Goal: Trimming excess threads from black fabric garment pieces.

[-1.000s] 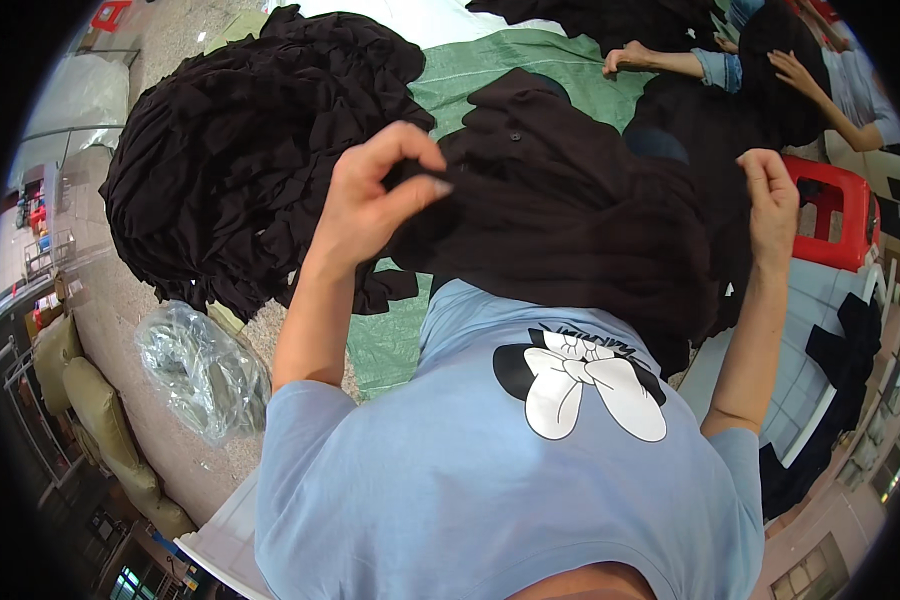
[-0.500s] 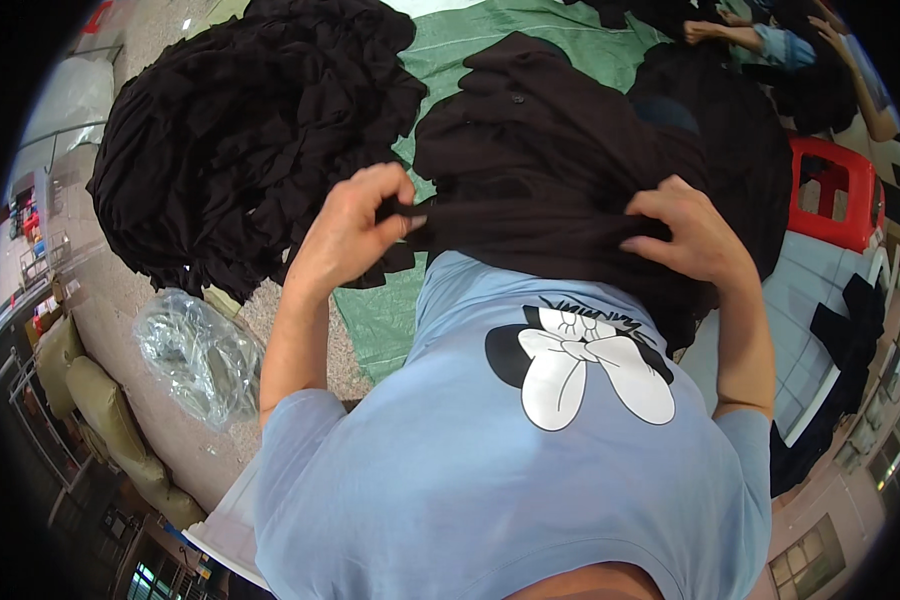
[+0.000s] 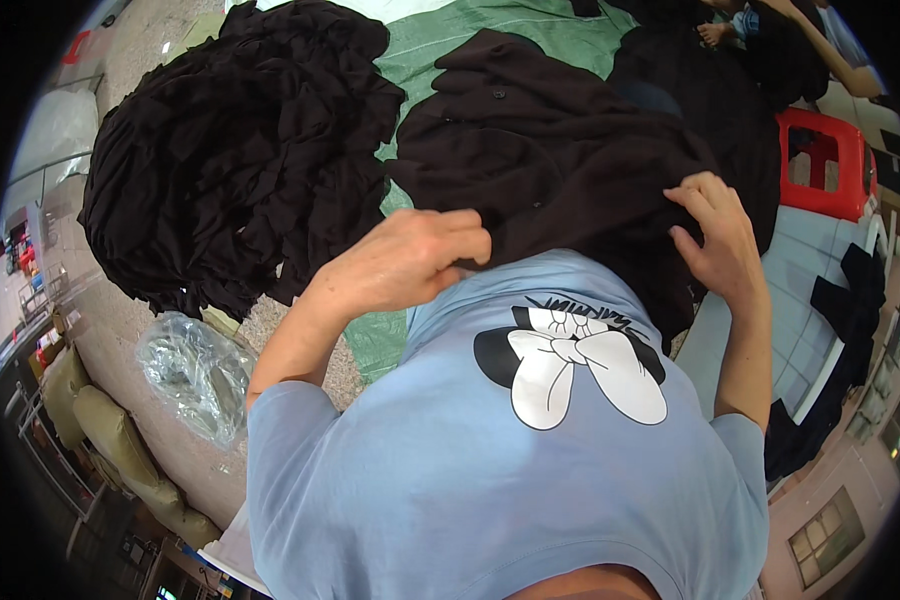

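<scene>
I see a light-blue T-shirt (image 3: 450, 490), its short sleeves (image 3: 290, 425) ending well behind the left hand (image 3: 410, 258) and right hand (image 3: 718, 238); dark lettering (image 3: 585, 309) sits nearer them than the white bow print (image 3: 573, 350).

A red plastic stool (image 3: 852, 162) stands at two o'clock. A green sheet (image 3: 560, 45) spreads at twelve. Toward eight o'clock, a crumpled clear plastic bag (image 3: 195, 375) lies on the speckled floor (image 3: 195, 465), with khaki stuffed sacks (image 3: 120, 435) farther out. A window (image 3: 827, 537) shows at four.
</scene>
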